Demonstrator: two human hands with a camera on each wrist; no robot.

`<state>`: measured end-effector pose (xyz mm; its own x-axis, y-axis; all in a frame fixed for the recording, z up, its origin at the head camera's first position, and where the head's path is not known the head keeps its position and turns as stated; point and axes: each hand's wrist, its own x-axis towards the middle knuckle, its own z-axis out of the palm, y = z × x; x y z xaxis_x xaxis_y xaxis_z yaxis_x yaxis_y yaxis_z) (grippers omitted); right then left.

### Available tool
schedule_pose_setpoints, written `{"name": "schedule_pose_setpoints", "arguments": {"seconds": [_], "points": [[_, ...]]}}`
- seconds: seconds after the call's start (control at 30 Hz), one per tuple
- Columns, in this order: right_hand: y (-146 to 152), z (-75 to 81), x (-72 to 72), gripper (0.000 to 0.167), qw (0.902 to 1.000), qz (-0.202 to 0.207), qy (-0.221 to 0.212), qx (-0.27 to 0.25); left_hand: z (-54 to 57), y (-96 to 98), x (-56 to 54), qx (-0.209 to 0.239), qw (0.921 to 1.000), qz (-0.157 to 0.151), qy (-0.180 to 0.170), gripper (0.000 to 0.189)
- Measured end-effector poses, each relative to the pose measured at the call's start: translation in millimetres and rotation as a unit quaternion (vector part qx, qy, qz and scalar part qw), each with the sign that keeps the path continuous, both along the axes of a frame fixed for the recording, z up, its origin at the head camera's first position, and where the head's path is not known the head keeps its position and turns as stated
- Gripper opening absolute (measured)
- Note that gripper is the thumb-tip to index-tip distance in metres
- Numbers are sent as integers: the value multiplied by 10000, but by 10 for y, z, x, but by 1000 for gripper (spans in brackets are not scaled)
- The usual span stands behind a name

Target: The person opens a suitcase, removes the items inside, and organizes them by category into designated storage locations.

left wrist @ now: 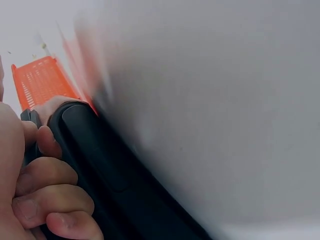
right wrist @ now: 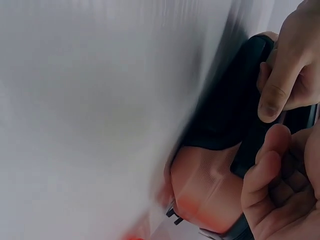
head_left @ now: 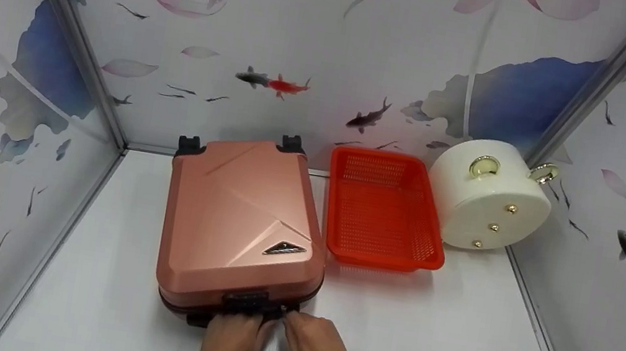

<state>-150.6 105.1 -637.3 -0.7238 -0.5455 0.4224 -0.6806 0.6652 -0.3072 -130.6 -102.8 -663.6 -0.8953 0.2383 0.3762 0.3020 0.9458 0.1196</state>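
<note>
A rose-pink hard-shell suitcase point(head_left: 239, 208) lies flat, its wheels toward the back wall and its black-fitted end facing me. At that near end my left hand point(head_left: 234, 336) curls its fingers round the black handle point(right wrist: 246, 155); in the right wrist view its thumb lies over the black part. Close beside it, my right hand point(head_left: 318, 343) brings thumb and forefinger together at the near right corner, pinching what looks like a zipper pull point(head_left: 284, 308) along the seam. The fingers largely cover that small piece. Curled left fingers point(left wrist: 55, 185) show beside the black trim in the left wrist view.
A red plastic basket point(head_left: 375, 260) stands right of the suitcase. Against it, in the back right corner, leans a cream round-sided bag or case point(head_left: 475, 182) with gold rings and studs. Printed panels point(head_left: 333, 47) wall in the white table point(head_left: 419, 337) at the back and sides.
</note>
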Motion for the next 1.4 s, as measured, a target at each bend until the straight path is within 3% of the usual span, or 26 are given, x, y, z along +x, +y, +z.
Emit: {"name": "schedule_pose_setpoints", "arguments": {"seconds": [0.23,0.43,0.57,0.77,0.83,0.93,1.1,1.23,1.4], "points": [[44,-37,-18,8,10000,38,-54,-34,-30,20,7,63,9995,15,315,49],[8,-42,-30,8,10000,36,24,-43,-3,5,-2,239,9996,63,100,44],[-26,4,-68,10,9999,54,-155,-44,74,0,-5,715,9973,118,-89,34],[97,210,-156,11,9963,-183,-714,-434,174,55,35,1619,9865,-84,-249,14],[151,299,-195,11,9951,-309,-635,-695,171,94,51,1718,9850,-65,-149,9],[198,440,-269,9,9925,-507,-43,-1112,149,183,68,1608,9865,177,255,14],[163,670,-412,8,9853,-609,854,-1348,135,370,80,1293,9835,886,901,35],[42,796,-524,30,9898,-442,700,-1158,152,448,67,1308,9794,1193,968,31],[-96,781,-646,55,9967,-425,14,-695,167,485,30,1385,9769,1065,1232,25]]}}
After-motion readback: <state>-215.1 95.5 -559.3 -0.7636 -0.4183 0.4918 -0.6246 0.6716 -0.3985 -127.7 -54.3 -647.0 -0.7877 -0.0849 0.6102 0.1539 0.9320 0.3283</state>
